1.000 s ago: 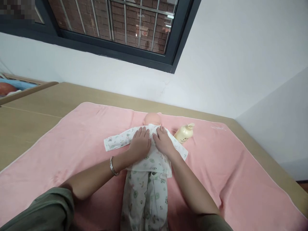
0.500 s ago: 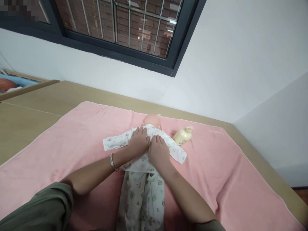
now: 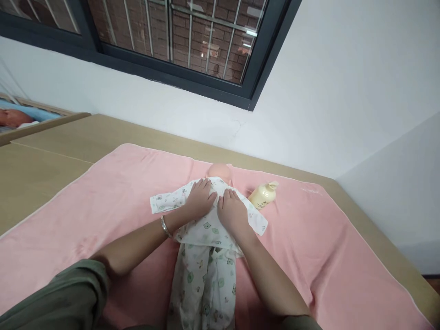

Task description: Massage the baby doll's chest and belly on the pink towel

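A baby doll lies on a pink blanket, its round head showing at the far end. It wears a white printed baby shirt with both sleeves spread out, and matching trousers stretch toward me. My left hand rests on the shirt's chest, fingers stretched out and thumb apart. Beside it, my right hand lies on the other half of the chest, fingers extended. Both palms face down, hiding part of the shirt front. A silver bangle circles my left wrist.
A pale yellow pump bottle lies tilted on the blanket, right of the doll. Around the blanket runs a wooden surface, against a white wall with a dark-framed window. At far left, a reddish-brown object lies beyond a wooden edge.
My hands have moved slightly apart on the shirt's chest. My right hand has shifted right and its fingers have straightened from a more curled shape. The view has shifted slightly.
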